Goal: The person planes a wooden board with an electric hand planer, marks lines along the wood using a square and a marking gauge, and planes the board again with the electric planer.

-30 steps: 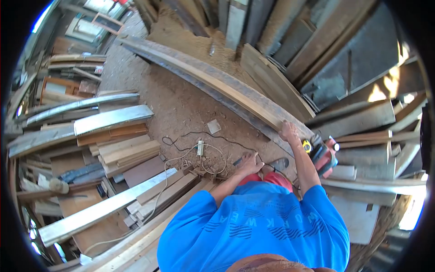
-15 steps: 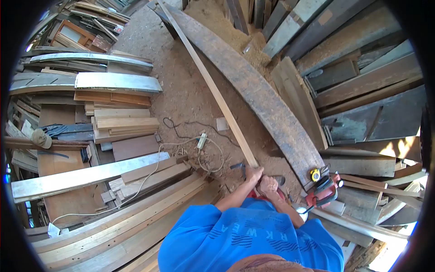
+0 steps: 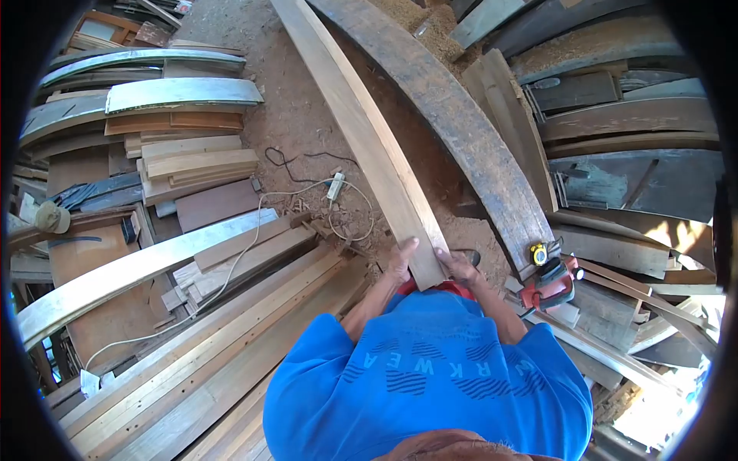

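A long wooden plank (image 3: 369, 146) stretches from my waist toward the far end of the yard, with its broad face and one narrow edge showing. My left hand (image 3: 401, 261) grips the near end from the left side, thumb on the broad face. On the opposite edge, my right hand (image 3: 459, 266) is closed around the same end. The fingers under the plank are hidden. To the right of it lies a thick, worn board (image 3: 461, 123), and a yellow tape measure (image 3: 538, 253) rests near that board's close end.
A red power tool (image 3: 547, 290) sits right of the tape measure. Stacked boards (image 3: 200, 165) line the left, and more timber (image 3: 630, 127) leans at right. A white power strip (image 3: 335, 187) with a looping cord lies on the dusty ground.
The plank has rolled from its narrow edge to show its broad face. My hands have moved apart, from close together to opposite sides of its near end. My view has shifted slightly.
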`<state>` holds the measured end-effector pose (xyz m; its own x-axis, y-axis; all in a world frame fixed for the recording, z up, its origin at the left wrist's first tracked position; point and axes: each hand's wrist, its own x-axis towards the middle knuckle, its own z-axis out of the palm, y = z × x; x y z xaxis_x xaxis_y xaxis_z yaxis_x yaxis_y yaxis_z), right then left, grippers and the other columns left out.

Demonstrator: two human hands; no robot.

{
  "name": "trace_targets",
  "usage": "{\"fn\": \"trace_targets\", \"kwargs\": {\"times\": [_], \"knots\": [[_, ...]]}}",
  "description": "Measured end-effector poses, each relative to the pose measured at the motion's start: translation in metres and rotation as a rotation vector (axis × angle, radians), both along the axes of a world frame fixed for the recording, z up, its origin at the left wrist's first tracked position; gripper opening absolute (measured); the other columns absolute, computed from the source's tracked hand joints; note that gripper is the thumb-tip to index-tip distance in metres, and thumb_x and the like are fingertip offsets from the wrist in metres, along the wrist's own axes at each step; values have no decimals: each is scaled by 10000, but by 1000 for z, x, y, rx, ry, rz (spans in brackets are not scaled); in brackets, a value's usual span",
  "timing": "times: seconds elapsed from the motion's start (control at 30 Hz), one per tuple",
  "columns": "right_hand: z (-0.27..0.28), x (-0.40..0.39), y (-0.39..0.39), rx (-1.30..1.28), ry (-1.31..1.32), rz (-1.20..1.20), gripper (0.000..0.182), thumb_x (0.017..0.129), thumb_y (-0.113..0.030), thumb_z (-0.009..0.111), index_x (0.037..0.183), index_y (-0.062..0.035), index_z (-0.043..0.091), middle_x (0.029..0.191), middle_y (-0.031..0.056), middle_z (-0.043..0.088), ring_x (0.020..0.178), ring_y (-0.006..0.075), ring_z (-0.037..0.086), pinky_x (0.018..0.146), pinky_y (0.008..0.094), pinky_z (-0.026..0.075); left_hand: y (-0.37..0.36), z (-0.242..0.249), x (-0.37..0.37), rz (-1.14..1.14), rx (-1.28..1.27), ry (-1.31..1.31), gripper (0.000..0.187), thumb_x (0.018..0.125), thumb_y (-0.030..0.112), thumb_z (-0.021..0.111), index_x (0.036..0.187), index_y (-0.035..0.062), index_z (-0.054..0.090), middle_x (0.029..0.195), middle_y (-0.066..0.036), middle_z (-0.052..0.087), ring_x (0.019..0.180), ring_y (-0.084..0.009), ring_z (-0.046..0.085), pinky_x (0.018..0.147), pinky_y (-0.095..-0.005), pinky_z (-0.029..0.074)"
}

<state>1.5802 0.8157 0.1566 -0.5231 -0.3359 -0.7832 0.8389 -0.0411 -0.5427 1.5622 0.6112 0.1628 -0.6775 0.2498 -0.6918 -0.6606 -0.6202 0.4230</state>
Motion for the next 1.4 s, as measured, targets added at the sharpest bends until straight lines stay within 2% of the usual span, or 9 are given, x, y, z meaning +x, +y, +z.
{"fn": "trace_targets", "kwargs": {"times": [0.1, 0.33, 0.53, 0.87, 0.97, 1.0, 1.17, 1.27, 1.4], "knots": [[19, 3, -14, 88, 98, -282, 536, 962, -475, 674, 1126, 34, 717, 973, 58, 716, 840, 110, 646, 722, 286, 525, 23, -5, -14, 89, -245, 89, 450, 901, 295, 747, 1218, -2, 631, 1082, -87, 684, 980, -203, 669, 870, -382, 552], [44, -13, 33, 478, 186, -36, 620, 948, -509, 662, 1093, 90, 726, 902, 108, 707, 808, 137, 624, 682, 327, 509, 55, -18, -39, -79, -700, 49, 618, 893, 330, 772, 1270, -108, 552, 1230, -187, 641, 1072, -231, 646, 905, -356, 529], [84, 3, 101, 578, 303, -31, 563, 980, -452, 557, 887, 89, 685, 710, 97, 630, 691, 141, 505, 625, 394, 434, 114, 19, -22, -202, -514, 104, 811, 817, 546, 801, 1160, -165, 617, 1154, -205, 675, 1048, -226, 637, 913, -384, 520], [85, 35, 123, 670, 471, -130, 598, 974, -470, 587, 731, 77, 576, 626, 87, 426, 654, 146, 405, 570, 405, 353, 131, -4, -7, -236, -261, 52, 651, 913, 406, 747, 1313, -78, 578, 1266, -150, 641, 1149, -215, 608, 958, -368, 510], [80, -1, 101, 848, 580, 82, 615, 991, -540, 509, 1116, 35, 688, 1035, 310, 683, 972, 478, 646, 837, 520, 485, 111, 10, -50, -148, -111, 40, 706, 980, 518, 606, 1384, -53, 509, 1293, -174, 617, 1146, -256, 620, 988, -398, 513], [135, -15, 86, 837, 477, 79, 589, 990, -523, 511, 1175, 13, 667, 1093, 303, 672, 979, 461, 650, 863, 506, 494, 110, 83, -64, -78, -55, 81, 705, 995, 559, 552, 1388, -24, 507, 1288, -178, 618, 1156, -286, 625, 983, -426, 525], [234, -29, 77, 561, 711, 115, 542, 963, -442, 593, 1207, 42, 621, 1030, 236, 696, 944, 324, 683, 821, 443, 528, 76, 118, -90, -8, 165, 277, 789, 914, 662, 593, 1391, 42, 490, 1206, -147, 659, 1111, -307, 663, 957, -478, 567], [223, -33, 103, -161, 456, -312, 490, 1001, -419, 591, 1194, 29, 638, 956, 146, 733, 826, 227, 701, 727, 385, 567, 77, 145, -94, 83, 308, 427, 763, 915, 622, 625, 1387, 38, 491, 1185, -124, 673, 1053, -310, 683, 895, -454, 595], [86, -32, 173, 1197, 462, 34, 648, 890, -365, 663, 1414, -25, 487, 1373, 323, 513, 1256, 417, 553, 998, 486, 478, 91, 160, -112, 37, 958, 443, 389, 960, 422, 643, 1110, 66, 600, 977, -80, 683, 894, -234, 660, 811, -390, 572]]}}
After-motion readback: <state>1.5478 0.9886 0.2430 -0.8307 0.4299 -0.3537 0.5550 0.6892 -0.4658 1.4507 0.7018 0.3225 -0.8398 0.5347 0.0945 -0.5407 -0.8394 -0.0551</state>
